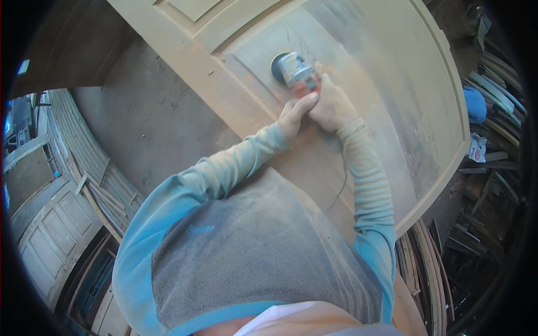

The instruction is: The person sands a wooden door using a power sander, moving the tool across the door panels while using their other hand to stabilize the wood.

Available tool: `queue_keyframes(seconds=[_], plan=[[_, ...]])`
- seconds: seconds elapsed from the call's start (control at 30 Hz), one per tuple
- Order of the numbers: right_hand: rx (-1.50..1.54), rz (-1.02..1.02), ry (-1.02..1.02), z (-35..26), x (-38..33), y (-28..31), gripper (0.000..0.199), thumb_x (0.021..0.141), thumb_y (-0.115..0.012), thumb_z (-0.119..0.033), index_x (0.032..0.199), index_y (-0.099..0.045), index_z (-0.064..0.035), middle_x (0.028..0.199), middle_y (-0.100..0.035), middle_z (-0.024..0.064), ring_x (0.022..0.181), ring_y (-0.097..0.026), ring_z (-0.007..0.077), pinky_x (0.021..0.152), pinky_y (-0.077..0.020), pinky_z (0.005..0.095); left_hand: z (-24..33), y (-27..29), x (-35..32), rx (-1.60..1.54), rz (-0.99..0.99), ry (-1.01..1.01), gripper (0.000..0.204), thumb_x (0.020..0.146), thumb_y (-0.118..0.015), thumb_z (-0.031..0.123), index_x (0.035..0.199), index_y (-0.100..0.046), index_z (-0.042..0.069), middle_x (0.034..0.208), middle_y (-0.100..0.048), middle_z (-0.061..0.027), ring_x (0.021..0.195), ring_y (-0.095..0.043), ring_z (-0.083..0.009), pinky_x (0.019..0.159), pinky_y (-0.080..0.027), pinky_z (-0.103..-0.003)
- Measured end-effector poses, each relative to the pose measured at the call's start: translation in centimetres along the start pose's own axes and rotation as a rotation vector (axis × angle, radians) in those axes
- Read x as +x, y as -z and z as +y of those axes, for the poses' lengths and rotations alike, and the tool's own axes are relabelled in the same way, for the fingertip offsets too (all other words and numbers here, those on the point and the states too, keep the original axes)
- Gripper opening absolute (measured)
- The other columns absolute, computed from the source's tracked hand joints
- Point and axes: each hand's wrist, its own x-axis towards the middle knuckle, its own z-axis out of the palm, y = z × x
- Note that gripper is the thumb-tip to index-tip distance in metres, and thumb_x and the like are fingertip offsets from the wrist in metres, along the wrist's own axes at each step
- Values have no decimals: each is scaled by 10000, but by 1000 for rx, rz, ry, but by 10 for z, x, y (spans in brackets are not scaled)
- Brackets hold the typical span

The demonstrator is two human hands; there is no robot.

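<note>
Counted one sander (292,69), one large wooden door (386,84) under it, two hands (314,106) on the tool, one cord (338,193) (partly hidden), several panelled doors (56,224) stacked at left.

Both hands hide the sander's (293,68) handle; the door's (392,84) top is cut off.

Wooden door panel (358,67), arched, lay flat; dust-coated surface. Upon it: one angle grinder (291,68), disc down, and its trailing cord (338,193).
</note>
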Motion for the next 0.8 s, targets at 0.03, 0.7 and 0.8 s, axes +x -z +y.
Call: queue_keyframes(seconds=[0.03, 0.7, 0.8], plan=[[29, -20, -77, -9, 9, 16, 719, 898, -637, -287, 1495, -421, 50, 1272, -667, 327, 1199, -643, 479, 1020, -521, 505, 15, -6, 11, 124, 65, 60, 539, 1086, -535, 365, 1460, -538, -24, 1407, -621, -124, 1278, -602, -209, 1135, -429, -343], [1, -72, -62, 12, -51, 0, 582, 869, -671, -243, 1341, -512, 57, 1131, -690, 354, 1106, -663, 515, 935, -540, 520, -33, -22, -29, 41, -2, 1, 545, 1042, -620, 415, 1353, -608, -32, 1283, -667, -83, 1191, -621, -171, 1040, -470, -323], [-48, -80, -114, 12, -57, 1, 512, 855, -698, -194, 1275, -524, 40, 1109, -699, 328, 1104, -666, 511, 916, -537, 489, -38, -30, -33, 35, 15, -48, 517, 1032, -635, 410, 1292, -646, -37, 1220, -691, -78, 1140, -641, -163, 1016, -487, -321]])
